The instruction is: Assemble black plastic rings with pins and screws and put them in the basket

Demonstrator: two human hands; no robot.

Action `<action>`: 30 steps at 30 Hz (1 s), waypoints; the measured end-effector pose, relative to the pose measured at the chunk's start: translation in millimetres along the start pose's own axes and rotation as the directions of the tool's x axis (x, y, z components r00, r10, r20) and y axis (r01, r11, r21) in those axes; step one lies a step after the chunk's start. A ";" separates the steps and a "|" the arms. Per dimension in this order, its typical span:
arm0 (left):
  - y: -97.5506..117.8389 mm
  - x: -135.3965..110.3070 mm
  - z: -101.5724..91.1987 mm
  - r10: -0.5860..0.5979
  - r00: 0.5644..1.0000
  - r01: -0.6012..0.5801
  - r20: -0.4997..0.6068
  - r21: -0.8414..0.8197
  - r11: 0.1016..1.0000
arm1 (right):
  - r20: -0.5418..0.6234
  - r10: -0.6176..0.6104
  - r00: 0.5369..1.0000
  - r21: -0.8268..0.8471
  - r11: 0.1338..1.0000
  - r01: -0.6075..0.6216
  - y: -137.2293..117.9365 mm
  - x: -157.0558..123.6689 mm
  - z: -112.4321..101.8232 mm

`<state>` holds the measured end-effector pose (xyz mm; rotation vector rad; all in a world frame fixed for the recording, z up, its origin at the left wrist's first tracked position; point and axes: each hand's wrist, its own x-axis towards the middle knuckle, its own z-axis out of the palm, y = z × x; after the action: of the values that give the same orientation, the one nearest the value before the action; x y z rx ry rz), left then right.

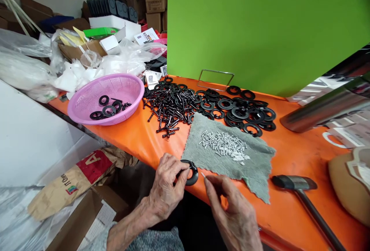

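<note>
Near the front edge of the orange table, my left hand grips a black ring by its left side, thumb and fingers pressed on it. Just right of the ring, my right hand pinches a small light-coloured pin between thumb and forefinger; its tip points toward the ring without touching. Beyond my hands lies a grey-green cloth with a heap of small silvery pins on it. Behind the cloth are a pile of black rings and a heap of short black rods.
A pink basket with a few black rings stands at the left. On the right are a hammer, a shiny metal cylinder and a tan rounded object. A thin wire frame stands before the green panel.
</note>
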<state>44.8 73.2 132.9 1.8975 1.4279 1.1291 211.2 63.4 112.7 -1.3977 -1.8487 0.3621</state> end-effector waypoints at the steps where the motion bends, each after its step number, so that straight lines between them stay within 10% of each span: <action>1: -0.7 2.0 1.7 -0.053 0.998 0.052 -0.015 -0.028 0.998 | -0.024 0.011 1.000 -0.050 0.999 -0.012 7.3 5.5 -2.8; 5: -1.0 10.3 9.8 -0.378 0.923 0.376 0.073 -0.378 0.846 | -0.110 0.032 0.993 -0.163 0.985 -0.049 27.3 24.4 -12.1; 9: 5.4 12.1 15.7 -0.535 0.815 0.529 0.223 -0.662 0.531 | 0.089 0.142 0.986 0.219 0.963 -0.158 14.2 10.6 -1.0; 13: 11.8 6.3 13.8 -0.570 0.768 0.582 0.291 -0.689 0.432 | 0.219 0.220 0.951 0.525 0.794 -0.305 -4.0 -13.3 19.4; 30: 2.6 -11.6 -8.9 -0.429 0.798 0.603 0.424 -0.539 0.589 | 0.130 0.175 0.976 0.401 0.891 -0.213 -10.4 -26.1 7.5</action>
<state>37.4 60.7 136.0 0.9682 1.1158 0.8788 201.2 37.6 103.7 -1.2833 -1.5820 0.8803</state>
